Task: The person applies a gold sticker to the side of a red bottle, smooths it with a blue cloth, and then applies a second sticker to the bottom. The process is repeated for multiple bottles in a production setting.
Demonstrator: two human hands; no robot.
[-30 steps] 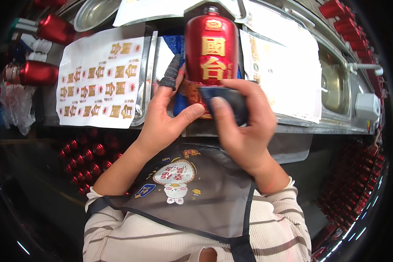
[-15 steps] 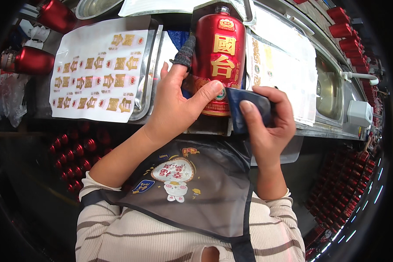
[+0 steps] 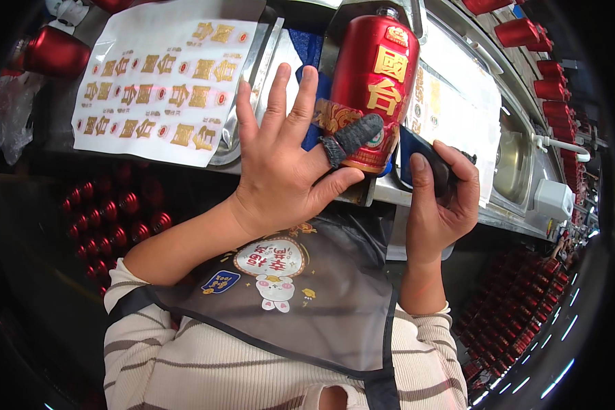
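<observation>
A glossy red bottle point(image 3: 362, 68) with large gold characters lies on the worktop, its neck pointing away from me. My left hand point(image 3: 280, 154) has its fingers spread; the index finger, in a dark grey knitted finger sleeve point(image 3: 357, 139), rests on the lower front of the bottle. A patterned gold-and-red decal point(image 3: 338, 117) sits around the bottle's lower part, its left end standing out past the side. In my right hand point(image 3: 444, 212) is a dark blue scraper point(image 3: 439, 162), held between thumb and fingers at the bottle's lower right edge. The contact edge is partly hidden.
Left of the bottle, a white sheet of gold decals point(image 3: 164, 82) lies on a metal tray. More white sheets point(image 3: 468, 119) are stacked to the right, before a metal sink point(image 3: 512, 160). Blue cloth point(image 3: 307, 51) shows beside the bottle. Red bottles point(image 3: 55, 51) stand around the bench.
My left hand has spread its fingers and laid the sleeved index finger across the bottle's lower front. The scraper has moved from the front to the right edge. The whole view has shifted slightly.
</observation>
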